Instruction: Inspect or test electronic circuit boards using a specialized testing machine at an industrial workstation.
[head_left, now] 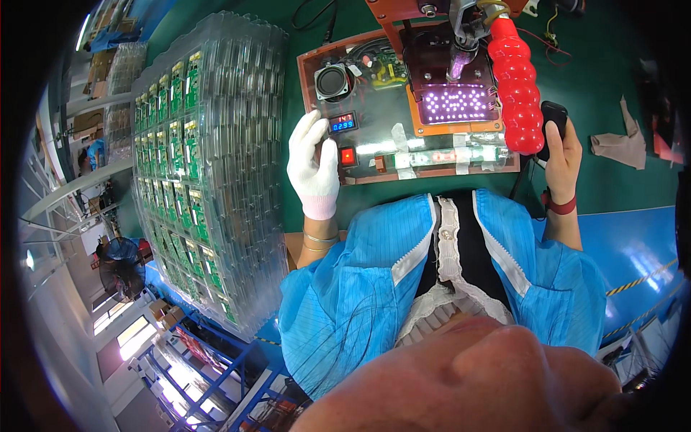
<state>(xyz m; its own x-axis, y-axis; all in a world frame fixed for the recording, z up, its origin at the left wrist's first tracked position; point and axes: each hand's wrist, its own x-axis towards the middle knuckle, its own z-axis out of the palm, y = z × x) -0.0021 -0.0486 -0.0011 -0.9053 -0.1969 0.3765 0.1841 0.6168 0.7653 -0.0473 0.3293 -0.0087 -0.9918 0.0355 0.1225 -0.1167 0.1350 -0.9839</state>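
Observation:
My left hand [314,162], in a white glove, rests at the left edge of a test fixture [374,122], beside a small digital meter [342,122] and a lit red switch [348,156]. Its fingers are stretched out, thumb apart, with nothing in them. At the fixture's right, my bare right hand [563,155] grips a black handheld device [554,119], whose exact kind I cannot make out. Just left of it hangs a beaded red lever handle [515,86]. Under the clamp, a panel of LEDs [455,104] glows whitish purple on an orange base.
A tall stack of clear plastic trays [245,144] with green circuit boards [175,144] stands on the left. A round speaker [332,82] sits on the fixture. A beige cloth [623,140] lies on the green table at the right. Cables run behind the fixture.

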